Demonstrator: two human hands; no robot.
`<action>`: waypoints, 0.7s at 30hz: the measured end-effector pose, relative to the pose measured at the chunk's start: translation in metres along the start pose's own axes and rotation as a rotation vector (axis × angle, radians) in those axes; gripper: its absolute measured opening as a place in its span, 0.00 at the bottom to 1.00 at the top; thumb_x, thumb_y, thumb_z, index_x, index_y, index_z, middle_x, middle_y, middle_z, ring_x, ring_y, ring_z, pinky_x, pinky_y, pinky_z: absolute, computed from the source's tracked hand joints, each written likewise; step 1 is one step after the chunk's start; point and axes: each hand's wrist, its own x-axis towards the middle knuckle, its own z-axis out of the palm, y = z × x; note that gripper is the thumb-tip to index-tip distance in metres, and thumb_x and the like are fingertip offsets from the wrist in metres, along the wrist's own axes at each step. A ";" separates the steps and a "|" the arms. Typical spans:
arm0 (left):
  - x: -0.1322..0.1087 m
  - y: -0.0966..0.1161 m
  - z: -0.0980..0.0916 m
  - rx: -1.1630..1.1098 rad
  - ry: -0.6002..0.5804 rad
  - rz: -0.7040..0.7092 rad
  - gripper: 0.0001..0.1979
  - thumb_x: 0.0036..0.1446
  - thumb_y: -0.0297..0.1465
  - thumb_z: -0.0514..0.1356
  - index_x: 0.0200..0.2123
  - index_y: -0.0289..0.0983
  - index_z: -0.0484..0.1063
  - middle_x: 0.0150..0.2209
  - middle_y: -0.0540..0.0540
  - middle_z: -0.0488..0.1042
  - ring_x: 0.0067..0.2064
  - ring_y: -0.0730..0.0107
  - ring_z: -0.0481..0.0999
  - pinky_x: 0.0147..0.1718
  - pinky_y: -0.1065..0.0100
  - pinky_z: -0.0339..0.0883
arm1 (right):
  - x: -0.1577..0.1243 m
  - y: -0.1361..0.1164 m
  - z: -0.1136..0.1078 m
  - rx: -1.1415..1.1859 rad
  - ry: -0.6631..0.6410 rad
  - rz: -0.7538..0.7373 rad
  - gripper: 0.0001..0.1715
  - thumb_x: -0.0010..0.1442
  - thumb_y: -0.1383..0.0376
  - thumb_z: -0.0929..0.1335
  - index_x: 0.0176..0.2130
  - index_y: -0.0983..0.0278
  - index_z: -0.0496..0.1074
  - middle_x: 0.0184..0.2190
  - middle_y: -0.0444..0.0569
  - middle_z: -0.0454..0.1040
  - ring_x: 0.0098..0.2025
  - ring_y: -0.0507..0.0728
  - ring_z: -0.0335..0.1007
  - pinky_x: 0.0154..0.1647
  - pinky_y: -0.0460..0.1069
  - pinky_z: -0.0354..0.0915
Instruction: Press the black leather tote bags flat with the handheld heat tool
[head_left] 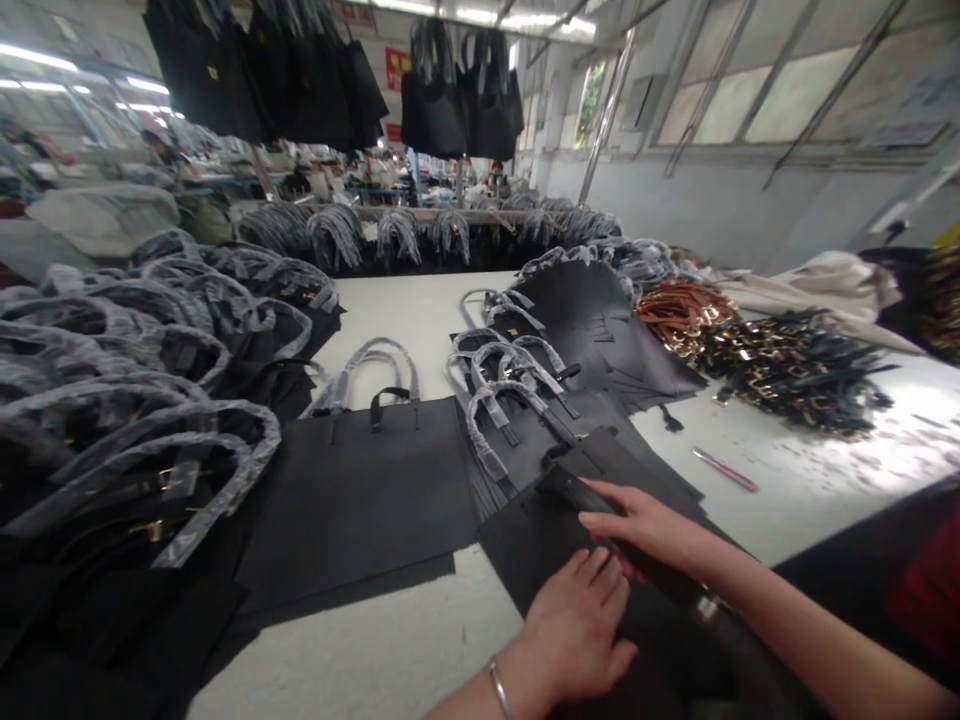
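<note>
My right hand (pixel 641 525) is closed around a long black tool-like object (pixel 652 570) with a shiny metal fitting at its rear. Its front end lies over a black bag panel (pixel 517 540); its exact kind is unclear. Beside it, my left hand (pixel 577 625), with a silver bangle at the wrist, rests palm down on the black material, fingers bent slightly and thumb apart. Just beyond lie black panels with plastic-wrapped handles (pixel 491 430). To the left, another black bag panel (pixel 367 500) with wrapped handles lies flat on a stack.
Heaped bag pieces with wrapped handles (pixel 135 400) fill the left side. Rightward lie a thin red-handled tool (pixel 726 470), black straps with gold buckles (pixel 802 375) and brown straps (pixel 682 315). Finished-looking black bags (pixel 461 100) hang overhead beyond the white table (pixel 397 305).
</note>
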 end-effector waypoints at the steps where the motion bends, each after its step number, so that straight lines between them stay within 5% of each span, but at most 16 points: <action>1: 0.000 0.000 0.001 0.000 0.002 0.015 0.28 0.65 0.42 0.47 0.61 0.30 0.58 0.62 0.38 0.61 0.65 0.58 0.54 0.64 0.60 0.42 | -0.008 0.000 0.000 0.018 -0.082 0.045 0.43 0.54 0.54 0.71 0.64 0.63 0.58 0.23 0.43 0.75 0.15 0.51 0.66 0.13 0.43 0.61; 4: 0.001 0.000 0.006 -0.028 -0.019 0.023 0.22 0.65 0.41 0.48 0.55 0.34 0.64 0.56 0.40 0.69 0.59 0.60 0.64 0.60 0.62 0.53 | -0.026 0.001 0.002 0.016 -0.269 0.151 0.39 0.55 0.53 0.70 0.61 0.64 0.61 0.18 0.42 0.72 0.14 0.51 0.64 0.12 0.42 0.60; 8: 0.005 -0.001 0.011 -0.027 -0.053 0.001 0.17 0.64 0.39 0.50 0.48 0.36 0.69 0.48 0.42 0.74 0.52 0.59 0.71 0.54 0.60 0.61 | -0.019 -0.001 0.013 -0.026 -0.313 0.168 0.35 0.55 0.52 0.69 0.58 0.63 0.66 0.21 0.42 0.74 0.14 0.50 0.65 0.15 0.43 0.64; 11: 0.006 -0.001 0.013 0.012 -0.086 -0.015 0.17 0.63 0.39 0.50 0.43 0.35 0.72 0.43 0.41 0.76 0.48 0.56 0.74 0.51 0.57 0.64 | -0.005 -0.008 0.027 -0.215 -0.192 -0.027 0.34 0.55 0.54 0.69 0.58 0.66 0.68 0.31 0.48 0.79 0.29 0.57 0.76 0.33 0.50 0.72; 14: 0.004 0.001 0.019 0.011 -0.069 -0.070 0.19 0.63 0.41 0.49 0.44 0.36 0.73 0.42 0.41 0.77 0.47 0.55 0.75 0.50 0.56 0.66 | 0.001 -0.019 0.043 -0.313 0.009 -0.205 0.40 0.50 0.59 0.73 0.59 0.69 0.67 0.47 0.55 0.77 0.47 0.63 0.73 0.50 0.53 0.67; 18: 0.001 -0.004 0.023 -0.007 0.044 -0.054 0.20 0.60 0.39 0.54 0.55 0.42 0.66 0.54 0.44 0.71 0.55 0.55 0.69 0.55 0.55 0.64 | -0.009 -0.026 0.039 -0.274 0.143 -0.244 0.45 0.53 0.55 0.71 0.65 0.63 0.57 0.39 0.50 0.80 0.29 0.57 0.76 0.35 0.50 0.71; 21: 0.000 -0.012 0.020 0.045 0.058 0.057 0.25 0.59 0.39 0.56 0.59 0.41 0.62 0.60 0.44 0.66 0.60 0.56 0.64 0.59 0.55 0.60 | -0.033 -0.011 0.018 -0.248 0.260 -0.273 0.44 0.51 0.56 0.72 0.63 0.62 0.61 0.39 0.50 0.79 0.30 0.56 0.76 0.34 0.49 0.71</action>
